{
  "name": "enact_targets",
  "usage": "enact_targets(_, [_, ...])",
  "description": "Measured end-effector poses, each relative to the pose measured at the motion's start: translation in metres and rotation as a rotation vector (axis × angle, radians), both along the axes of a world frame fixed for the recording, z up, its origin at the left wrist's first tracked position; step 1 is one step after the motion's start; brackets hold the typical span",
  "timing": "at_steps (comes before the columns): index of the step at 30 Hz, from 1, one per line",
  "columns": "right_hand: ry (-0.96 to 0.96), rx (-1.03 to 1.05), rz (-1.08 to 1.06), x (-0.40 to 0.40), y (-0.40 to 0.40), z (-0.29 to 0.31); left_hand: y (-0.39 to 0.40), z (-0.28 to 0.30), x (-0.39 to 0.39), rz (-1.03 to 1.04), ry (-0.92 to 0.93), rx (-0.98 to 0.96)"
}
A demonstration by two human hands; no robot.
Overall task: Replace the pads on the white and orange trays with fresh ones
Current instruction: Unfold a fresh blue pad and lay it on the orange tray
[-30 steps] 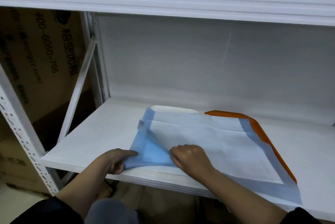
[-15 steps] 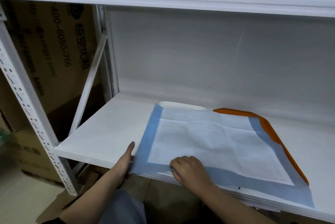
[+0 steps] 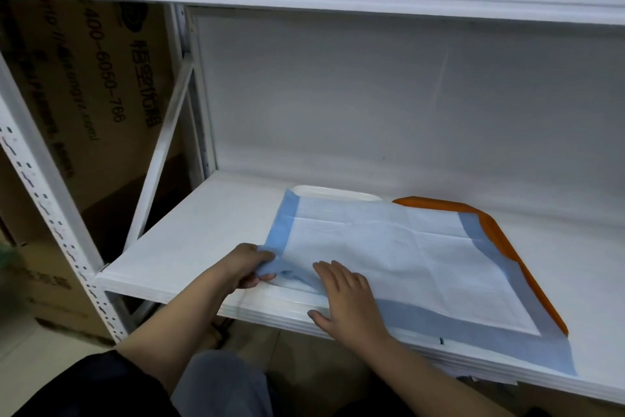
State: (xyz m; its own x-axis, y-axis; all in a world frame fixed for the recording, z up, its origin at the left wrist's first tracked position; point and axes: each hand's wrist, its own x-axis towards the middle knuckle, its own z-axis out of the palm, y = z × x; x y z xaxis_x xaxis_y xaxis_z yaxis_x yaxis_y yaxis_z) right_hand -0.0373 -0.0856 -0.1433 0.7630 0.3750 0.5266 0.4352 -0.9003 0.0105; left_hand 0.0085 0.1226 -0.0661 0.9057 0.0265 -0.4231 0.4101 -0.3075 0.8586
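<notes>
On the shelf (image 3: 189, 247), one blue-bordered pad (image 3: 389, 257) covers the white tray (image 3: 333, 193) and the orange tray (image 3: 500, 237) set side by side; only their far and right rims show. The left hand (image 3: 243, 268) pinches the pad's near-left corner, bunching it. The right hand (image 3: 348, 301) lies flat, fingers extended, pressing the pad's front border just beside that corner.

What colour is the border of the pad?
Light blue, around a white centre; the pad shows best in the head view.

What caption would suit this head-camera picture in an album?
Left hand pinches the blue-bordered white absorbent pad by its corner while the right hand lies flat on it, covering white plastic tray and orange plastic tray.
</notes>
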Motion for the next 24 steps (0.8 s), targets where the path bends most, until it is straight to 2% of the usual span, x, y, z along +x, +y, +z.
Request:
enact_targets(9, [0.1,0.186,-0.153,0.037,0.038,0.034,-0.016,0.028,0.027,0.053,0.047,-0.049])
enact_targets(16, [-0.033,0.327,-0.244,0.066,0.06,0.054,-0.026,0.041,0.039,0.083,0.062,-0.156])
enact_targets(24, [-0.169,0.317,-0.257,0.085,0.058,0.056,-0.025,0.033,0.053,0.168,0.06,-0.242])
